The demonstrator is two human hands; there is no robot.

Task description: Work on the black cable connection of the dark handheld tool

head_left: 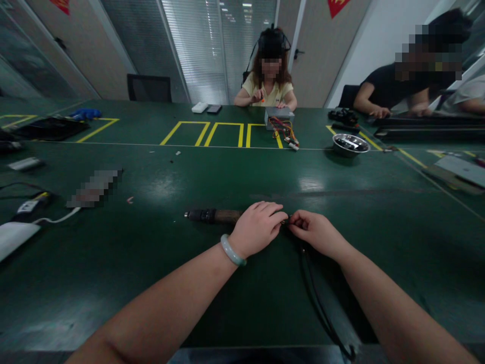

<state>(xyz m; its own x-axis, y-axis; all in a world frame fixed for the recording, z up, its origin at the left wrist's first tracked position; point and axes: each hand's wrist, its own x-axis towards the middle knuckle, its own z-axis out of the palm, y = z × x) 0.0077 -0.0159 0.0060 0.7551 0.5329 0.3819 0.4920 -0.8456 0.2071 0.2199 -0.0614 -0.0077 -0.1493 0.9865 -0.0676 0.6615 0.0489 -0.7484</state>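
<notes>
A dark, rod-shaped tool (227, 217) with a brown barrel, black collar and small silver tip lies across the green table, tip to the left. My left hand (257, 225), wearing a pale bangle, is wrapped over its right part and hides that end. Close beside it, my right hand (312, 230) is closed in a pinch where the tool's end meets a black cable (311, 275). The fingertips hide the exact joint. From there the cable runs down to the table's near edge.
Across the table (170, 177) a person handles a grey metal box (278, 119) with coloured wires. A shiny steel bowl (350, 144) stands right of it. A phone (96, 187) on a white cable lies to the left. Another person leans over black bars (432, 131).
</notes>
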